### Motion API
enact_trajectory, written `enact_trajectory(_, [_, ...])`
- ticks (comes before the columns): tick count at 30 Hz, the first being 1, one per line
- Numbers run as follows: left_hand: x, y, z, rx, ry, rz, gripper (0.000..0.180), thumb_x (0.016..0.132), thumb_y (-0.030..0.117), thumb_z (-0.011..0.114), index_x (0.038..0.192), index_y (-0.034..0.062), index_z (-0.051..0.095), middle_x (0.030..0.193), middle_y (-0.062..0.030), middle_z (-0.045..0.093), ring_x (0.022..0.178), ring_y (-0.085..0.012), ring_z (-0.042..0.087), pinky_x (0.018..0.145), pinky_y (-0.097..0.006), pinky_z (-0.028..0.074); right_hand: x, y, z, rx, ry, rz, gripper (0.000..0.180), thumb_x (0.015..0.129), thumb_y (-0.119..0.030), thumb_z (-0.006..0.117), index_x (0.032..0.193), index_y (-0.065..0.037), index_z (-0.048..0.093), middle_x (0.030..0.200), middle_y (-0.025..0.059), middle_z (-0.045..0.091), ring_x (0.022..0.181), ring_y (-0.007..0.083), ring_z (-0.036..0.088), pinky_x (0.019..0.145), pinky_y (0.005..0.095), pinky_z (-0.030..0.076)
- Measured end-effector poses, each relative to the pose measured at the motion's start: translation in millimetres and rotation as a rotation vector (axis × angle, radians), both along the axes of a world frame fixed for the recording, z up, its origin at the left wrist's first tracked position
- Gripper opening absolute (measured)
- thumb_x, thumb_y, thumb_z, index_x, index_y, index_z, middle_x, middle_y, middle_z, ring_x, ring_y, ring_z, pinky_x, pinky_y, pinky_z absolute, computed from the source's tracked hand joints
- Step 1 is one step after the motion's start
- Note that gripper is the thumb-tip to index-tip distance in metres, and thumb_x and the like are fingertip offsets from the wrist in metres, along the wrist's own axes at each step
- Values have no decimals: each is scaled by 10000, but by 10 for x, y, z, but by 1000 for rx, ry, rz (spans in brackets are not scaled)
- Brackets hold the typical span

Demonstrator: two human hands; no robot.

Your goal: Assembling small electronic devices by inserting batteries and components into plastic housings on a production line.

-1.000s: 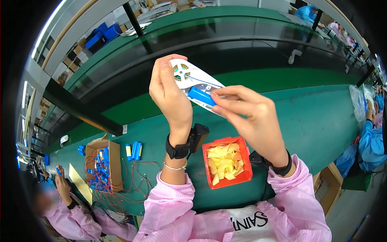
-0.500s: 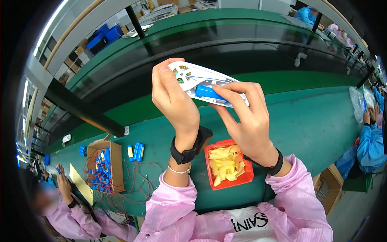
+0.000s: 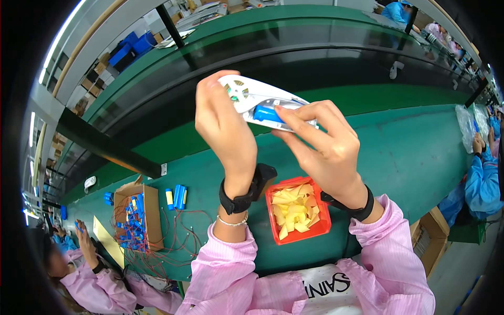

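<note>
Above the bench I hold up a white plastic device housing (image 3: 252, 87), its open inner side showing a round slotted part at the left end. My left hand (image 3: 223, 113) is closed around that left end, thumb across the near edge. In the housing's hollow lies a blue cylindrical battery pack (image 3: 266, 114). My right hand (image 3: 323, 139) pinches the right end of the housing, with a fingertip pressed at the end of the battery; the other fingers are partly hidden from each other. A thin wire runs along the housing's upper part.
A red tray (image 3: 326, 227) of yellow paper pieces stands below my hands on the green bench (image 3: 399, 152). To the left are a cardboard box (image 3: 153, 220) of blue wired batteries, trailing red wires (image 3: 181, 239) and loose batteries (image 3: 180, 197). A dark conveyor runs beyond. Co-workers sit left and right.
The housing has tilted slightly, so its inner side shows at a flatter angle. My right hand has shifted a little to the right. The battery stays in the hollow.
</note>
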State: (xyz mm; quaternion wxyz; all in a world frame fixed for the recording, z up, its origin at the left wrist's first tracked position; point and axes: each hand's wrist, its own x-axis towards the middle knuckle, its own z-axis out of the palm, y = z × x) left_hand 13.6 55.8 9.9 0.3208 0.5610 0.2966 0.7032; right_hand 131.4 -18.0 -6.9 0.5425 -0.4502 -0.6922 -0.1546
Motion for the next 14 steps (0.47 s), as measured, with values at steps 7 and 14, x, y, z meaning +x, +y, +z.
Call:
enact_trajectory(7, [-750, 1099, -722, -575, -32, -114, 364, 999, 337, 511, 877, 17, 632, 653, 0, 565, 507, -34, 446, 422, -183, 339, 17, -53, 189, -203, 25, 1, 487, 749, -96, 778, 1221, -70, 663, 1201, 132, 616, 1017, 287, 598, 868, 352, 496])
enact_trajectory(14, [-961, 1807, -1799, -538, -147, 330, 326, 973, 246, 563, 1062, -61, 628, 820, -128, 693, 618, -164, 652, 514, -276, 467, 113, -21, 231, -284, 150, 49, 229, 873, -45, 659, 1093, -29, 721, 1089, 133, 686, 992, 240, 661, 866, 321, 503])
